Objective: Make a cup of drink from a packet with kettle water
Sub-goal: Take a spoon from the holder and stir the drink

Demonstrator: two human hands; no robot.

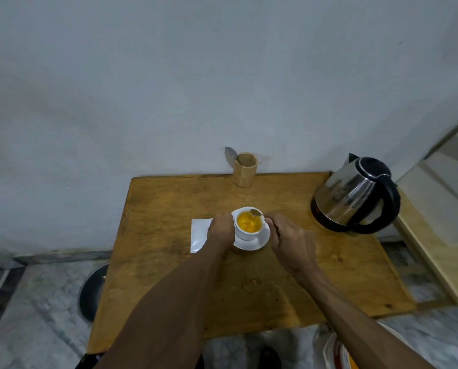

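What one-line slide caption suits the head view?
Left hand steadies white cup of orange drink while right hand holds spoon over it, kettle nearby.

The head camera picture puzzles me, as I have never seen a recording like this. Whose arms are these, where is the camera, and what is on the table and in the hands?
There is no machine here: a person wears a wide-angle camera on the head, looking forward and down, so the two bare arms are their own. The left hand steadies a white cup of orange drink that stands on a saucer. The right hand has a grip on a spoon, its bowl at the cup's far rim. On the wooden table lie a white packet, partly under the left hand, a steel kettle at the right, and a wooden holder with another spoon at the back.
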